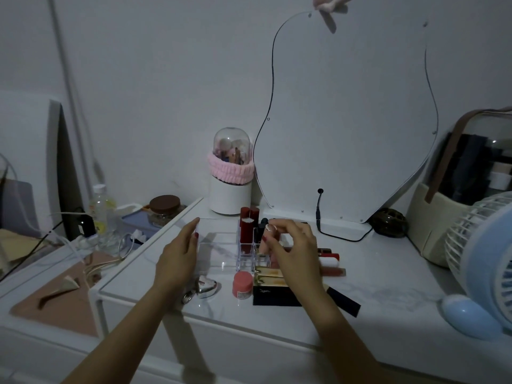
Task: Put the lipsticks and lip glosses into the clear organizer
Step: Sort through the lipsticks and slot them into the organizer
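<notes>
The clear organizer (pixel 216 245) stands in the middle of the white table, its left part bare. Dark red lipsticks (pixel 247 230) stand upright in its right-hand slots. My right hand (pixel 293 250) pinches a pale pink lip gloss tube (pixel 266 242) by its top, upright over a front slot on the right side. My left hand (pixel 178 256) rests against the organizer's left wall, fingers straight. More lipsticks and glosses (pixel 331 261) lie on the table to the right, partly hidden behind my right hand.
Gold lipstick cases (pixel 268 275) rest on a black box (pixel 273 296) in front. A pink jar (pixel 242 284) and a silver heart keyring (pixel 205 284) sit near the front edge. A domed brush holder (pixel 231 173), mirror (pixel 346 120), black cable (pixel 321 214) and blue fan (pixel 482 261) surround the area.
</notes>
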